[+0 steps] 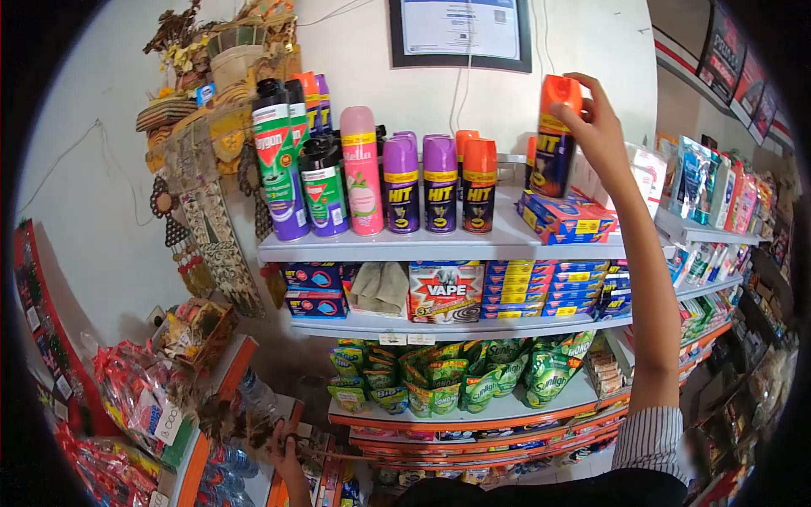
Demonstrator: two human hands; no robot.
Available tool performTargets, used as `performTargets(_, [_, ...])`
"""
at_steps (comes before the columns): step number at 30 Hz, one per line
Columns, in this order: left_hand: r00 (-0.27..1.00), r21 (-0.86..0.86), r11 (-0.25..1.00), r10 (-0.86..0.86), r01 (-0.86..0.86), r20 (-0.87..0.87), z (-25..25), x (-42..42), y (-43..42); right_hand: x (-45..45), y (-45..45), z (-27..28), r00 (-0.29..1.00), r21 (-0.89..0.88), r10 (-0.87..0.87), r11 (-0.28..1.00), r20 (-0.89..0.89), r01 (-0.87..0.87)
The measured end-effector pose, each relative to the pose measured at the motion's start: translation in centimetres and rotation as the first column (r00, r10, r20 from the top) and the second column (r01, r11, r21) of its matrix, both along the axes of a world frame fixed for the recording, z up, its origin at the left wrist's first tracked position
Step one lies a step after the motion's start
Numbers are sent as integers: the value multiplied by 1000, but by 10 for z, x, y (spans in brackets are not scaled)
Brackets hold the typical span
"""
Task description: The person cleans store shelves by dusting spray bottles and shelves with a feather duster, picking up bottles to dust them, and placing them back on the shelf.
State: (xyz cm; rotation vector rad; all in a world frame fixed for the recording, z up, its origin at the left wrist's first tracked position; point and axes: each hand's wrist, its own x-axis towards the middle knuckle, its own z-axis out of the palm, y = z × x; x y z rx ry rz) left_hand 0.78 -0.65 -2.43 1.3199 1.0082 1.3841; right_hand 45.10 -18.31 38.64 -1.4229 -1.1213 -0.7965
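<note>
My right hand (596,118) is closed round the orange cap of a HIT insect spray can (553,148), held upright at the right of the top shelf. Just below that can lies a stack of blue, red and yellow boxes (564,221); whether its base touches them I cannot tell. Low on the left, my left hand (287,448) is wrapped round a feather duster (241,422), its brown feathers pointing left and its thin stick running right. Purple-capped HIT cans (441,186) and an orange-capped can (479,188) stand mid-shelf.
Green and purple Baygon cans (279,169) and a pink Stella can (361,173) line the top shelf (405,245). Beneath are a VAPE box (446,291), a grey cloth (379,287) and green Sunlight pouches (549,376). Wrapped goods (127,389) crowd the lower left.
</note>
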Motion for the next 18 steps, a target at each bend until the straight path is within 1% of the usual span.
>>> performTargets(1, [1000,4,1000,-10,10,-3,-10,-4,5,11,5,2,998,-25,-61,998,29,61])
performTargets(2, [999,-42,998,40,-38,36,-23,-7,12,22,11,3,994,-43,-101,994,33,103])
performTargets(3, [993,-91,992,93,-86,73,-25,-5,15,33,18,3,989,-61,-139,988,39,142])
performTargets(4, [993,-87,993,89,-83,75,-25,-5,16,43,24,4,991,-70,-129,989,35,132])
performTargets(6, [994,-172,983,71,-56,80,-12,-8,8,61,34,3,996,-103,-92,991,-7,91])
performTargets(7, [994,-168,984,71,-57,79,-7,-5,6,69,39,1,997,-122,-67,991,-38,62])
performTargets(8, [982,-184,975,145,-122,120,-2,-2,2,77,45,0,997,-118,-65,991,-41,59])
performTargets(9, [962,-202,961,221,-187,160,1,-1,1,84,51,-2,996,-172,-23,985,-81,9])
performTargets(10, [961,-196,961,225,-192,160,-5,-7,7,92,57,-5,992,-221,17,974,-121,-44])
performTargets(11, [976,-148,977,171,-151,138,-21,-18,16,97,62,-7,992,-216,21,975,-122,-47])
performTargets(12, [987,-102,989,117,-106,112,-34,-28,23,101,66,-9,970,-280,70,950,-232,-135])
performTargets(13, [987,-99,989,119,-108,111,-41,-33,26,106,71,-12,934,-334,107,915,-342,-227])
performTargets(14, [986,-76,994,91,-81,139,-47,-37,28,112,76,-16,917,-326,164,899,-365,-291])
performTargets(15, [984,-53,997,62,-54,166,-55,-42,30,112,77,-17,916,-325,164,900,-366,-291])
performTargets(16, [984,-52,997,60,-52,165,-74,-55,40,111,79,-19,895,-368,187,863,-405,-346])
performTargets(17, [967,255,962,152,-96,-206,-95,-72,53,110,80,-20,872,-406,204,822,-444,-399])
performTargets(18, [801,534,845,328,-13,-500,-98,-76,59,113,81,-21,858,-444,214,783,-466,-436])
